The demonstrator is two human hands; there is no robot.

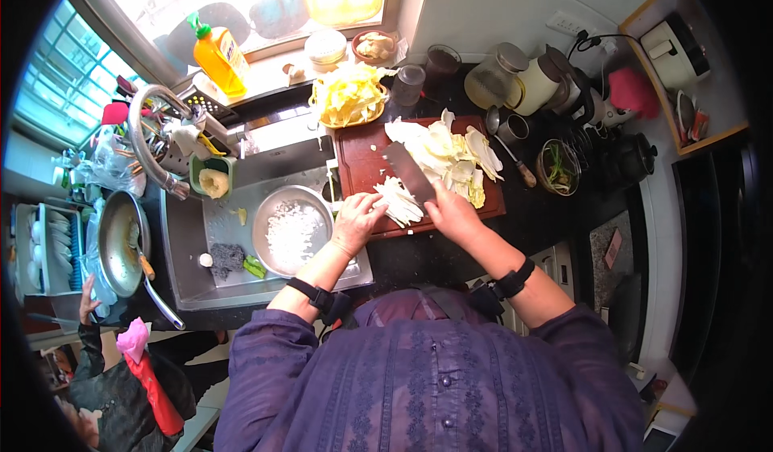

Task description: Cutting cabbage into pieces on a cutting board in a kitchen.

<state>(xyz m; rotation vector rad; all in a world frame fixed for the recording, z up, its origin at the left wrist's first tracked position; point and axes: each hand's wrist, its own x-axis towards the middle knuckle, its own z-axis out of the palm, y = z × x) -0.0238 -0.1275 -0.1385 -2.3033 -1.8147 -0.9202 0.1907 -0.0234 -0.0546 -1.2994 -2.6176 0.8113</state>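
My right hand grips a cleaver, its blade slanting over a reddish-brown cutting board. Beside the blade lies a small heap of white cabbage strips; the fingers of my left hand rest at its left edge. Larger pale cabbage leaves cover the upper right of the board. Left of the board, a round metal pan holding small white chopped pieces stands over the sink. A yellow basket heaped with yellowish leaves adjoins the board's top left corner.
The steel sink has a curved faucet above it. A wok with a spatula lies further left. Jars, a ladle and a bowl of greens stand on the right. At lower left is another person wearing a red sleeve.
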